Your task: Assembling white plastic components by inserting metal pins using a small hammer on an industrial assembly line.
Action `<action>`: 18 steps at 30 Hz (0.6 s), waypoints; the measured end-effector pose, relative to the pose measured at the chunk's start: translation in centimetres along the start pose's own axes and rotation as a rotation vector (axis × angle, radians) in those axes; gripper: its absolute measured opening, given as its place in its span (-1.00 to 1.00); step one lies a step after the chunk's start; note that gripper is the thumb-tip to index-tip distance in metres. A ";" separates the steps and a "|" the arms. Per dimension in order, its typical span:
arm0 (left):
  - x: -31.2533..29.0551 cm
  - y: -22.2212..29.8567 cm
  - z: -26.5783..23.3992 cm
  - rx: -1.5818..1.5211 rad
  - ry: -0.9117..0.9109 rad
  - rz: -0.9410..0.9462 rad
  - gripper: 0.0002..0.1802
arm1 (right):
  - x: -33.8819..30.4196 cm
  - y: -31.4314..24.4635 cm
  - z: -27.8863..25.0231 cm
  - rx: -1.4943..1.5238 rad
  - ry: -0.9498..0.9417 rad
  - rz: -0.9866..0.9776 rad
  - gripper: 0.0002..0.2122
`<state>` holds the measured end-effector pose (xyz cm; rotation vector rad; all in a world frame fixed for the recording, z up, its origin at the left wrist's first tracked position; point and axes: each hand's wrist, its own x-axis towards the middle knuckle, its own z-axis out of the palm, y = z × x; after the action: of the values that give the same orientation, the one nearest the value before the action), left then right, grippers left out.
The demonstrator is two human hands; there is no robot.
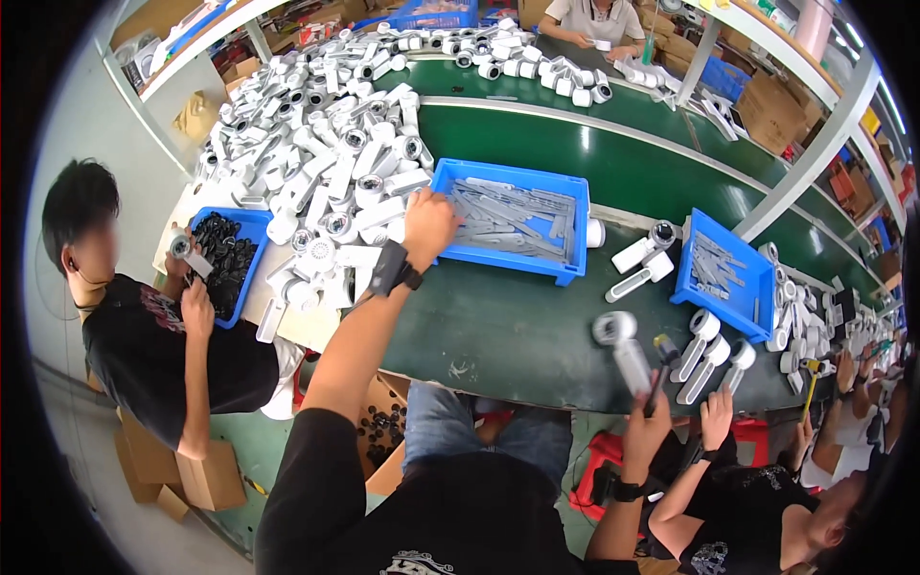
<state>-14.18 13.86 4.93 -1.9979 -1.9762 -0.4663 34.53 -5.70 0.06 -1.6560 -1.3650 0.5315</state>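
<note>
Left hand (431,228) at the blue tray's (508,264) left edge, grip hidden; right hand (651,426), near right, holds a hammer (660,377) and apparently a white fan housing (629,360). The far-left housing heap (331,144) suggests much remains.

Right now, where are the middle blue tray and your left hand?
Middle blue tray (581,225), head view: its right rim.
Left hand (429,226), head view: back of the hand.
</note>
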 end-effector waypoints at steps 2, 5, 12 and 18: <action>0.6 -0.5 2.1 0.123 -0.025 0.009 -0.78 | -0.1 -0.8 1.8 0.013 -0.079 -0.115 -0.79; 0.4 -0.9 2.5 0.056 -0.096 -0.082 -0.81 | 0.7 -1.0 3.5 -0.035 -0.284 -0.058 -0.77; -1.9 6.2 -5.4 -0.964 -0.059 -0.217 -0.77 | 0.0 -4.3 3.3 -0.007 -0.185 -0.175 -0.65; -12.1 16.1 -10.4 -1.456 -0.704 -0.073 -0.55 | -0.8 -10.2 3.7 0.659 -0.495 0.288 -0.53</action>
<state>1.55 -1.79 9.47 -3.2027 -2.3211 -1.8348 25.83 -5.26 6.59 -1.2046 -1.0973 1.4628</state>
